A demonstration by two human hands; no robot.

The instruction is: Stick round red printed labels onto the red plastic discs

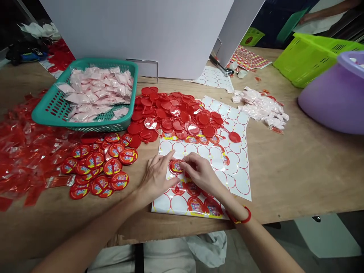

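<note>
A small red plastic disc with a handle (176, 167) lies on a sheet of round stickers (162, 203), with a printed round sticker on its face. My left hand (156, 172) rests on the sheet's left side, thumb and index finger spread around the disc. At the disc's right edge, the fingertips of my right hand (199, 170) are pinched together on the sticker; the curled fingers partly hide it. Several printed stickers (196, 204) remain on the sheet's lower part beside bare white circles. Just beyond my hands is a pile of plain red discs (170, 113).
Left of the sheet lies a pile of stickered discs (96, 163), beside clear-and-red plastic packets (25, 151). A green basket (40, 110) holds pale pink packets. More packets (261, 108), a purple tub (327, 98) and a lime basket (295, 60) stand right. Another person's arm (330, 11) shows behind.
</note>
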